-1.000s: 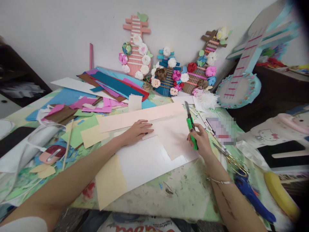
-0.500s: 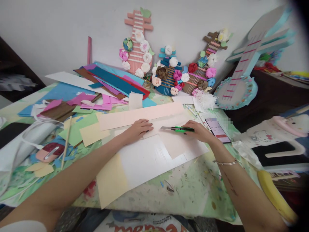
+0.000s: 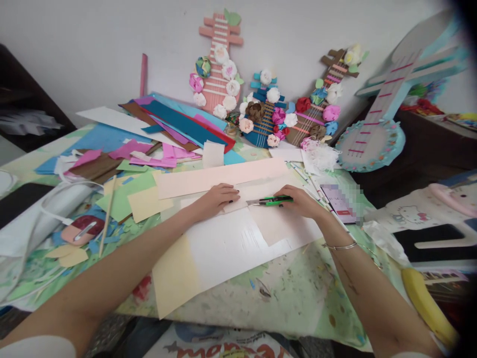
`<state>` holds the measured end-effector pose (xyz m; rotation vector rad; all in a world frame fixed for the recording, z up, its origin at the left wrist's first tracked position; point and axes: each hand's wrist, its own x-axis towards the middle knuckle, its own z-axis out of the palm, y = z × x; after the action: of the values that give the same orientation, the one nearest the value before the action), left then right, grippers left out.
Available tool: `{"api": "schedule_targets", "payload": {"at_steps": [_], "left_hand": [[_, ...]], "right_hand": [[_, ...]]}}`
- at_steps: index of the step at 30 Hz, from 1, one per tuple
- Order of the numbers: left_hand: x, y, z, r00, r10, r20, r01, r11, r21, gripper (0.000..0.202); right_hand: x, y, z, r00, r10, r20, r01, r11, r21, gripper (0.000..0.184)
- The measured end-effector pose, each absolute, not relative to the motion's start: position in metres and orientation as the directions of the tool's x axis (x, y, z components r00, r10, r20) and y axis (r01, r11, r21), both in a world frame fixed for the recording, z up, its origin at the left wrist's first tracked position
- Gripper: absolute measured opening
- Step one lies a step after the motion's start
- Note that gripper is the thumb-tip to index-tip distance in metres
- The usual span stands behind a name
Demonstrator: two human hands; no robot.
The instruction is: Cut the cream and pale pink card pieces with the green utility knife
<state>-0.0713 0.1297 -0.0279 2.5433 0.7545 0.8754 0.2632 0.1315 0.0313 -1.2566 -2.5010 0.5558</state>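
Surface (image 3: 298, 308), paint-marked, pale green, set against a plain wall (image 3: 104, 44); crowded with paper.

Cutter (image 3: 278, 200): green and black, mid-surface, over the pink paper (image 3: 274, 223); blade bare, pointing left. Whether its tip touches the paper cannot be told.

Right hand (image 3: 301, 200): closed around the cutter's handle.

Left hand (image 3: 216, 201): palm down on the paper layers, fingers nearly straight and close together; no grip on anything seen.

White sheet (image 3: 219, 258): partly under the pink paper; fine lines on its face.

Peach strip (image 3: 219, 176): just beyond the left hand.

Phone (image 3: 337, 203): near the right wrist.

Hazards, as judged:
1. Cut fingers. Blade faces the left hand's fingertips, near them; a slip, or paper giving way suddenly, could carry it across.
2. Ragged edge. Layers look loose; light pressure from the left hand could let them slide apart or bunch.
3. Scored sheet. Heavy pressure could pass through into the white sheet.
4. Knocked phone. A wide backward pull could nudge it.
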Motion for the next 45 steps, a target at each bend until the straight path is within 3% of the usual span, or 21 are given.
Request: {"api": "schedule_targets", "payload": {"at_steps": [17, 45], "left_hand": [[-0.072, 0.132, -0.031, 0.688, 0.579, 0.438, 0.413, -0.808, 0.420, 0.033], [-0.072, 0.133, -0.030, 0.693, 0.557, 0.457, 0.416, -0.828, 0.377, 0.033]], "right_hand": [[0.237, 0.136, 0.016, -0.648, 0.753, 0.116, 0.671, 0.636, -0.381, 0.034], [0.248, 0.118, 0.017, -0.634, 0.756, 0.164, 0.668, 0.641, -0.377, 0.038]]}}
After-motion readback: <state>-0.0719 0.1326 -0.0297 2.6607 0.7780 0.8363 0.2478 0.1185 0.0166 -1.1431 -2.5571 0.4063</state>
